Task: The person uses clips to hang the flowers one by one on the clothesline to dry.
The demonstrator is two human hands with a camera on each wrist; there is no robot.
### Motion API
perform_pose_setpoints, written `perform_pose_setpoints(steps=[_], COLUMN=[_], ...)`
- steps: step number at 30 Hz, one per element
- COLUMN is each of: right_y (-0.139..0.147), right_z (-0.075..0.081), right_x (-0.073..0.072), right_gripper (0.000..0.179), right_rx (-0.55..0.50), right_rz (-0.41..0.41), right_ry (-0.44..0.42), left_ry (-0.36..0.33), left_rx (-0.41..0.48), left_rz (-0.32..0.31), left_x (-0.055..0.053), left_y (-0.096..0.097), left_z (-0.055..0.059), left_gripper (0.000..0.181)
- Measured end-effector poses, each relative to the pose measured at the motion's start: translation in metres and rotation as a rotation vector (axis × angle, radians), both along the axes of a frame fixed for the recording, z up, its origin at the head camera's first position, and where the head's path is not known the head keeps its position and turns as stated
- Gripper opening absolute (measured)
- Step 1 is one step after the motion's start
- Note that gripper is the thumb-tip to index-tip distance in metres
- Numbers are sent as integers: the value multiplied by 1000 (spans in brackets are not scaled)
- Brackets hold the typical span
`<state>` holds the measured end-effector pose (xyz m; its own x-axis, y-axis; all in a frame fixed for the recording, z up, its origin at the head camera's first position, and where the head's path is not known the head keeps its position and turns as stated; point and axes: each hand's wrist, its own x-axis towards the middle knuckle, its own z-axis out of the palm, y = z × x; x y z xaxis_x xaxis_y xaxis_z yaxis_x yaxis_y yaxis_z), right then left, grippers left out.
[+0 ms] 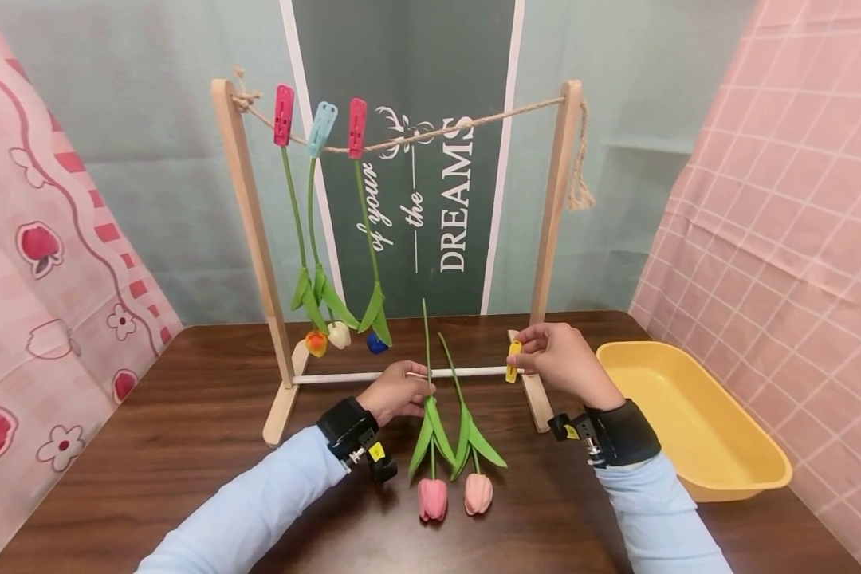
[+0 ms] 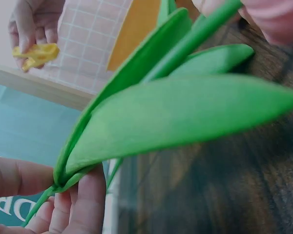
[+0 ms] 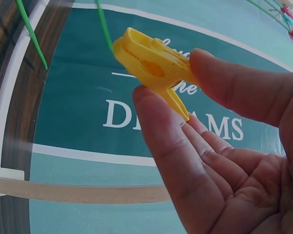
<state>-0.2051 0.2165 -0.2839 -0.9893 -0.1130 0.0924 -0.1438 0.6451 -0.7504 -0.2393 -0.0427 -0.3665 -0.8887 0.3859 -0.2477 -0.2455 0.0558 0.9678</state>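
Observation:
My left hand [image 1: 399,391] pinches the green stem of a pink tulip [image 1: 432,499] just above its leaves [image 2: 185,117]; the flower head points down toward me and the bare stem end stands up. Between thumb and fingers of my right hand [image 1: 561,360] is a yellow clothespin [image 3: 154,63], held near the rack's right foot. A paler pink tulip [image 1: 478,493] lies to the right of the first. Overhead, a rope [image 1: 466,126] carries three upside-down tulips: orange [image 1: 316,344], white [image 1: 340,335] and blue [image 1: 376,343].
Two red clothespins [image 1: 357,127] and a light blue clothespin [image 1: 322,128] grip the rope's left half. The wooden rack's posts [image 1: 556,199] and white crossbar [image 1: 344,378] stand behind my hands. A yellow basin [image 1: 717,414] sits at the right on the brown table [image 1: 208,494].

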Motion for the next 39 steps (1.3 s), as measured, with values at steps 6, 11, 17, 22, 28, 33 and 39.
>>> perform_pose_setpoints(steps=[6,11,17,22,28,33,39], right_y=[-2,-4,-4,-5,-6,-11,-17], right_z=[0,0,1,2,7,21,41], right_x=[0,1,2,3,4,5,4], right_gripper=[35,35,34,36,32,31,30], right_rx=[-6,-6,16,25,55,77,62], right_rz=[0,-1,-7,-9,-22,-16,-5], right_ry=[-5,0,25,27,86,158,233], left_ry=[66,99,202,257,337,428,533], left_rx=[32,41,49,40,18,34,37], left_rz=[9,25,11,1,18,30,48], left_x=[6,13,25,33,38,39,37], left_y=[-4,-7,-13,-18,-19,-20,-20], left_z=[11,23,41,56,67,74,79], left_gripper=[34,30,27,25,25,25,24])
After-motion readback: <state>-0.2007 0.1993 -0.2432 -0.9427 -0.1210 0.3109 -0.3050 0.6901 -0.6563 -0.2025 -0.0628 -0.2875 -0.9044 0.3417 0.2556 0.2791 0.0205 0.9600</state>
